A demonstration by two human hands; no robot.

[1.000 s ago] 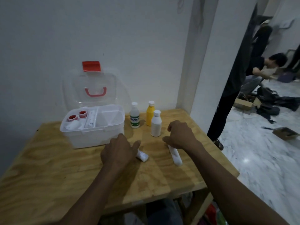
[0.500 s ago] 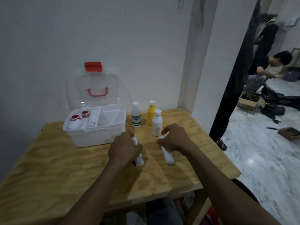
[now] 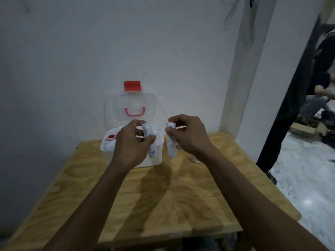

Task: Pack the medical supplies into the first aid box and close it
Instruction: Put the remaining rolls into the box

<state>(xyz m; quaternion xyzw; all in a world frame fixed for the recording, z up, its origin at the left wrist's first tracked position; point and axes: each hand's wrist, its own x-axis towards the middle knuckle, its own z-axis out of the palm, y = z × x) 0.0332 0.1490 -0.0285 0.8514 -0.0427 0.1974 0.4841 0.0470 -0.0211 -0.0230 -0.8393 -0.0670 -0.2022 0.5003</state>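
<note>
The first aid box [image 3: 154, 160] stands open at the far side of the wooden desk [image 3: 163, 205], close to the wall. Its clear lid [image 3: 129, 107] is raised upright, with a red latch [image 3: 132, 86] at the top edge and a red handle [image 3: 134, 112] on it. Inside the box, on the left part, a red cap [image 3: 111, 137] shows among some white things; they are too blurred to name.

The left hand [image 3: 133, 142] is held above the box, and its grip is closed around a white tube [image 3: 149, 140] with blue print, which hangs tilted in front of the box. The right hand [image 3: 188, 134] is just beside the box on the right, raised over the desk, and its grip is closed on the top of a second white tube [image 3: 171, 145], which points down. The two tubes are near each other but apart.

Below the right wrist, the bottom of a white bottle [image 3: 195, 159] stands on the desk, perhaps with others hidden behind the hand.

At the right edge, another person [image 3: 311, 84] in dark clothes is on the marble floor [image 3: 308, 178].
</note>
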